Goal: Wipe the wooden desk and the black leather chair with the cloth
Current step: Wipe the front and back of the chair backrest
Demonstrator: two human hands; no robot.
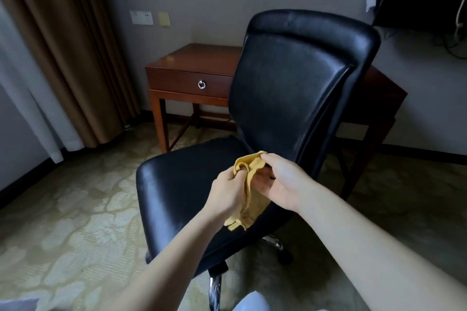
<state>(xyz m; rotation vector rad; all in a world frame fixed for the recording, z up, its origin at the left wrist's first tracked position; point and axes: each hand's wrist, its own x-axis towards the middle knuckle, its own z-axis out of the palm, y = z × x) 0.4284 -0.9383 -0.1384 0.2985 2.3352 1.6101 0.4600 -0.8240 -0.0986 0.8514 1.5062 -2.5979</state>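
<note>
Chair (pixel 278 113) of black leather blocks much of the wooden tabletop (pixel 192 58) beyond it; brown curtain (pixel 63 45) hangs far left. Above the seat, left hand (pixel 227 194) and right hand (pixel 283 182) both clamp fingers (pixel 265 158) on the yellow cloth (pixel 249 207).

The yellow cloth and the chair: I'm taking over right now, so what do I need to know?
Left hand: gripping the yellow cloth.
Right hand: pinching the cloth's top edge.
Both hold it over the seat of the black leather chair, cloth bunched, not spread flat.
The wooden desk stands behind the chair.
Done: cannot tell what is already wiped.
Left: wipe the seat and backrest, and check the desk.
</note>
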